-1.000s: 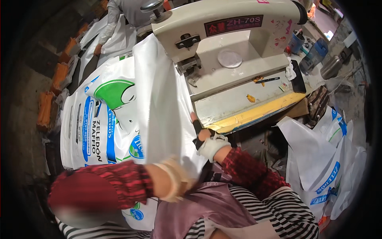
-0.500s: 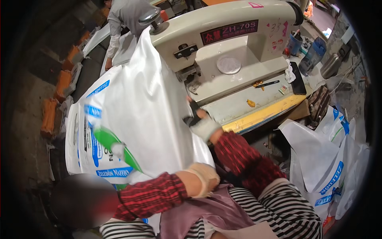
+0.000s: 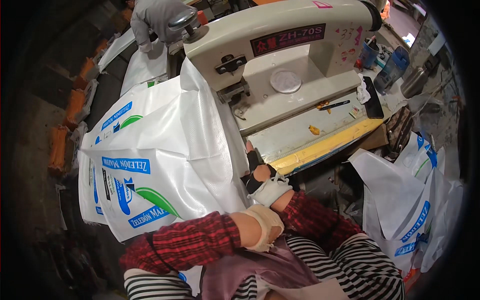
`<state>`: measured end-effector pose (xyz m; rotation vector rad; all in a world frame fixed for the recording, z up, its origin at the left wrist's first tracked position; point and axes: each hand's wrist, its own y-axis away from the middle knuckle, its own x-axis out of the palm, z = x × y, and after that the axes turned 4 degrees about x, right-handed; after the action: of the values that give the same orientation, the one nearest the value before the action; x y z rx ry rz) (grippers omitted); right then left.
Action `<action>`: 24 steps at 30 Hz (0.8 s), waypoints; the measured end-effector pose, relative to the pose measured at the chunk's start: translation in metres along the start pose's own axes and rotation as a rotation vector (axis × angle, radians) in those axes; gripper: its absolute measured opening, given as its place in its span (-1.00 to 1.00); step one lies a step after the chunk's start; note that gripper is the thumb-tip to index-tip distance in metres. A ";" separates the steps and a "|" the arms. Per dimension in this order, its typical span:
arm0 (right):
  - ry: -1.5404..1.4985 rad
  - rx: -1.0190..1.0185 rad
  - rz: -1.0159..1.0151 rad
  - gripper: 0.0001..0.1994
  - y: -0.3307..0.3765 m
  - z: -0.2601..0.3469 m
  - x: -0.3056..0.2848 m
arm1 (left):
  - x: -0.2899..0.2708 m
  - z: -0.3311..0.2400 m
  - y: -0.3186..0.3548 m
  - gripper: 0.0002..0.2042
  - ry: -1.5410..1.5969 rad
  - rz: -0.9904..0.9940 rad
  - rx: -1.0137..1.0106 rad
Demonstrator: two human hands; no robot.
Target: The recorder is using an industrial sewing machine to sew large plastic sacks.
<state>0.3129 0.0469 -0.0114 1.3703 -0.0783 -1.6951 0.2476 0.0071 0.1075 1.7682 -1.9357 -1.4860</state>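
Note:
A large white woven sack with blue and green print drapes over the left side, its upper end by the needle area of a cream industrial sewing machine. My right hand, in a black fingerless glove with a white wrap at the wrist, is closed at the sack's right edge, one finger pointing up along it. My left hand, wrapped in off-white cloth, lies low beside the sack's near edge, close to my right wrist. Its fingers are hidden.
On the machine bed lie a black pen and a phone. A blue bottle and a steel flask stand at the right. More white sacks hang below. A person in grey bends at the back left.
My right hand has come down and nearer, along the sack's edge. The sack has sagged and folded on the left, showing more print. The person's arm at the back has shifted.

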 end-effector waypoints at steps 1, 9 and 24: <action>-0.001 0.001 0.002 -0.47 -0.003 0.001 0.002 | -0.004 0.001 0.005 -0.75 0.002 0.034 -0.008; -0.223 0.077 -0.002 -0.50 0.012 0.009 -0.010 | -0.050 0.058 0.102 -0.78 -0.425 -0.006 -0.417; -0.019 0.055 -0.126 -0.35 -0.073 0.029 -0.048 | -0.010 -0.004 0.054 -0.82 0.102 -0.107 0.027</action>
<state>0.2433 0.1070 -0.0058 1.4256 -0.0509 -1.8229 0.2159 0.0034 0.1527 1.9468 -1.8474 -1.3780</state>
